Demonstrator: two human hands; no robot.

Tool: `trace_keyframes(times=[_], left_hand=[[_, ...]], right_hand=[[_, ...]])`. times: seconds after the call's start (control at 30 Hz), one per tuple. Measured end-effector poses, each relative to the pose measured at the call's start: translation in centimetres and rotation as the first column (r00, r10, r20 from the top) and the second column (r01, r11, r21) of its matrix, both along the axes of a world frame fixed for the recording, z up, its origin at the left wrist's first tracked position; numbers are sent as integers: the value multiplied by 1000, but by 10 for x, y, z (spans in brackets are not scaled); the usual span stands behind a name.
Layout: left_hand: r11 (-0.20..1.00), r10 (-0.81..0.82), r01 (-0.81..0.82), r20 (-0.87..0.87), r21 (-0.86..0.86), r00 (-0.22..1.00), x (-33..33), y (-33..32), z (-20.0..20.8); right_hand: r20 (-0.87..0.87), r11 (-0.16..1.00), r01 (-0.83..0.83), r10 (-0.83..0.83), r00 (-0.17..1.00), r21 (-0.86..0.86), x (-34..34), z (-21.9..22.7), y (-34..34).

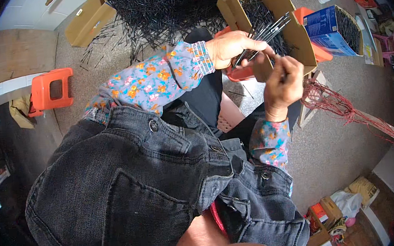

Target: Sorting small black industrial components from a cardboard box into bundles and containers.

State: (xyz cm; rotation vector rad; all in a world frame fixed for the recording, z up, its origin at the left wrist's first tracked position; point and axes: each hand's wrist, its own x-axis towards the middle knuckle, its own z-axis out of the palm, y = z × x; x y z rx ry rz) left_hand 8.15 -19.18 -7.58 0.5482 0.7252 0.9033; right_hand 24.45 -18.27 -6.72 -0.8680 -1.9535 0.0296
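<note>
Partly inside the left hand (233, 47) lies a bundle of black rods (274, 29).

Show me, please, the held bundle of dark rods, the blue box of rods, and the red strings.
Bundle of dark rods (272, 29): head view, the shafts.
Blue box of rods (324, 31): head view, side wall.
Red strings (349, 113): head view, gathered middle.

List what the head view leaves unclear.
Head view, all:
Right hand: fingertips motion-blurred, exact grip unclear.
Held black rods: partly covered by left hand, too bunched to count.
Open cardboard box: floor hidden by contents.
Black rod pile: cut off by upper edge.
</note>
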Motion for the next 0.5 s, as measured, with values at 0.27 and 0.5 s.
trace_keyframes(times=[0.27,0.5], left_hand=[[994,101,-98,72,-45,992,0,0,-5],[980,141,-119,-133,159,981,-2,3,-6]], right_hand=[[61,954,-186,205,977,-235,-17,1,-28],[-735,223,-701,-232,637,-678,17,-3,-8]])
